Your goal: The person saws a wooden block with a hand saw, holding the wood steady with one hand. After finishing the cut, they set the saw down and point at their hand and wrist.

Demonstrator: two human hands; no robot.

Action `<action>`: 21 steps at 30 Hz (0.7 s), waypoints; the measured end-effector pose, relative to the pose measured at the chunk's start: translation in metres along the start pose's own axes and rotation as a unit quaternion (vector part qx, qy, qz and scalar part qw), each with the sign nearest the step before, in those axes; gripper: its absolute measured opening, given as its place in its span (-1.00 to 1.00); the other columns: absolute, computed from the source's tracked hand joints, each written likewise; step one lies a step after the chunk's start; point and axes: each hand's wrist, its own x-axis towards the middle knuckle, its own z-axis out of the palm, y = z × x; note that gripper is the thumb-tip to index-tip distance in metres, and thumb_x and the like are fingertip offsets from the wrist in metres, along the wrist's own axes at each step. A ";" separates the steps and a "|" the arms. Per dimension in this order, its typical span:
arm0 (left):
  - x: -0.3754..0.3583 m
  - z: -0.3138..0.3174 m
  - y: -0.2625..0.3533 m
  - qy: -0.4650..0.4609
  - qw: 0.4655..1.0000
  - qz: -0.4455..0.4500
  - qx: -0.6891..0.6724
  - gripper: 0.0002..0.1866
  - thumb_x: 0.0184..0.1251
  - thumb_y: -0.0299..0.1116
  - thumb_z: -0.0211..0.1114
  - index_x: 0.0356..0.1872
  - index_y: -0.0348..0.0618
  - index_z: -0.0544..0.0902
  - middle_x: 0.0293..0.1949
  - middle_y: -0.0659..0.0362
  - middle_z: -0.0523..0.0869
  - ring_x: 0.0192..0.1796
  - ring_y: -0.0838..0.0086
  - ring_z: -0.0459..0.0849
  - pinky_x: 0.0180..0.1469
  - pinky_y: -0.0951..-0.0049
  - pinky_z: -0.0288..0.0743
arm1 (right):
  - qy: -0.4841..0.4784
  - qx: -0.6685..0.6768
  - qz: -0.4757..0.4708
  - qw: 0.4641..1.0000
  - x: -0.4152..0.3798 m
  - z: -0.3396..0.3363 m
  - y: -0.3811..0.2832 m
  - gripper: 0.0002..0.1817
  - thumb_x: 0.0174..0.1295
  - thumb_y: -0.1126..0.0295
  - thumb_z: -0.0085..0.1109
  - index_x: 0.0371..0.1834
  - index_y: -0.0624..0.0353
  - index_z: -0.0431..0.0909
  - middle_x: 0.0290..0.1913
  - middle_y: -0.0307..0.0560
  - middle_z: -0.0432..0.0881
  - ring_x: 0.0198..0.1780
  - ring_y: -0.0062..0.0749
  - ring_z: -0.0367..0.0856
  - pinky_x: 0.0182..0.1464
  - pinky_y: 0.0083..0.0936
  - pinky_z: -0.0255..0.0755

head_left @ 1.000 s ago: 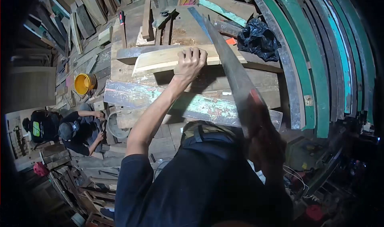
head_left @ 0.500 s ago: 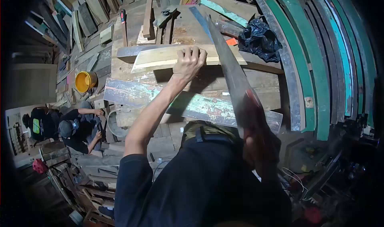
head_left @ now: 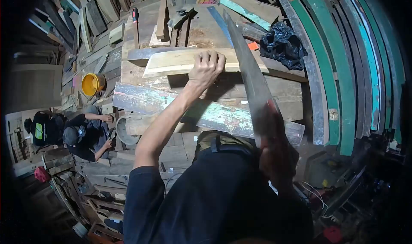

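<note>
My left hand (head_left: 207,68) is closed over a pale wooden board (head_left: 171,62), fingers curled across its top face and thumb side toward me. In my right hand (head_left: 274,156), low and in shadow, is the handle of a handsaw (head_left: 249,72). The long blade runs up and away from me and crosses the board to the right of my left hand. Motion blurs the blade near the handle. Beneath the pale board lies a dark-edged timber (head_left: 139,56). Closer to my waist, a plank with worn green paint (head_left: 223,115) lies across the work area.
Green-painted planks (head_left: 317,63) stand along the right, beside a black plastic bag (head_left: 283,46). A chisel-like tool with a red-black handle (head_left: 135,15) and a hand plane (head_left: 182,17) lie at the back. At left are a yellow bucket (head_left: 92,85) and a seated person (head_left: 88,134).
The view has shifted slightly, moving the bench and boards a little rightward. The saw blade's far end sits slightly higher in view; my left hand keeps its hold on the board.
</note>
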 end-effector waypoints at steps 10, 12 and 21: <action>0.001 -0.007 -0.003 -0.017 1.000 0.012 -0.009 -0.82 0.22 -0.28 0.30 -0.18 -0.02 0.64 -0.33 0.21 0.62 -0.30 0.38 0.61 -0.32 0.34 0.44 | -0.075 0.426 0.235 0.870 0.085 0.045 -0.002 -0.84 0.43 0.35 0.24 -0.21 0.18 0.50 -0.58 -0.29 0.43 -0.64 -0.61 0.40 -0.58 -0.53 0.31; 0.006 -0.004 -0.004 -0.029 1.000 0.003 0.007 -0.81 0.21 -0.28 0.31 -0.17 0.00 0.64 -0.31 0.21 0.63 -0.30 0.36 0.62 -0.31 0.30 0.45 | -0.058 0.243 0.165 0.954 0.046 0.031 -0.002 -0.85 0.42 0.35 0.24 -0.17 0.17 0.52 -0.54 -0.24 0.47 -0.58 -0.52 0.45 -0.53 -0.49 0.35; 0.001 -0.005 0.003 -0.035 0.999 -0.003 0.002 -0.78 0.18 -0.27 0.34 -0.15 -0.03 0.66 -0.29 0.20 0.65 -0.23 0.33 0.66 -0.29 0.28 0.47 | -0.080 0.208 0.235 0.946 0.065 0.037 0.003 -0.81 0.38 0.34 0.25 -0.02 0.13 0.62 -0.39 0.00 0.65 -0.35 -0.12 0.65 -0.28 -0.28 0.51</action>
